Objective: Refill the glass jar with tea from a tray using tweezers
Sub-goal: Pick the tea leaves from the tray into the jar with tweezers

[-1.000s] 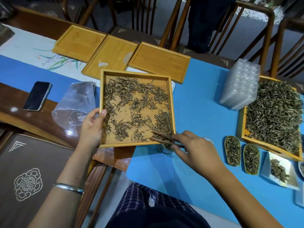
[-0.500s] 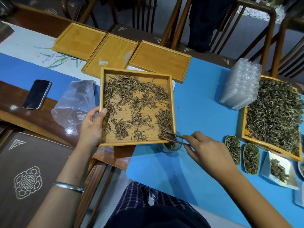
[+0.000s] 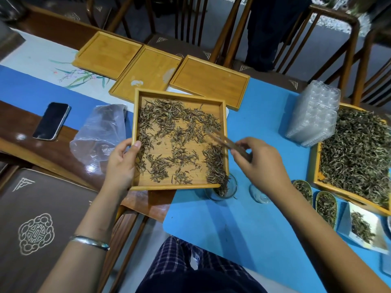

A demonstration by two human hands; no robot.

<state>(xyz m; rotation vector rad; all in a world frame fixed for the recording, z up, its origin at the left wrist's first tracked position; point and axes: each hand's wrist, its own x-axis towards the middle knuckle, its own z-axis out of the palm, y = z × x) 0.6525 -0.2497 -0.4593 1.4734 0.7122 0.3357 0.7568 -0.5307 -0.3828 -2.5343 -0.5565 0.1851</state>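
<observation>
Left hand (image 3: 122, 163) clamps the near-left rim of the bamboo tray (image 3: 222, 102), thumb lying over the edge, fingers underneath; grip closed on the wood. The tray is tilted so that its near-right corner hangs over the glass jar (image 3: 222, 190). Loose tea leaves (image 3: 169, 132) lie scattered across the tray floor, heaped thickest along the right wall and spilling from that corner into the jar, which already holds some leaf.

Right hand (image 3: 260, 161) sits just right of the tray, grip pinched shut on the bamboo tweezers (image 3: 224, 140). Their tips reach over the tray's right wall and lie among the leaves; whether they hold any leaf cannot be told, as the tool is blurred.

Jar stands on the blue mat (image 3: 243, 229) of the table, touching the tray's corner. A second small glass (image 3: 258, 194) stands right of the jar, under the right wrist.
</observation>
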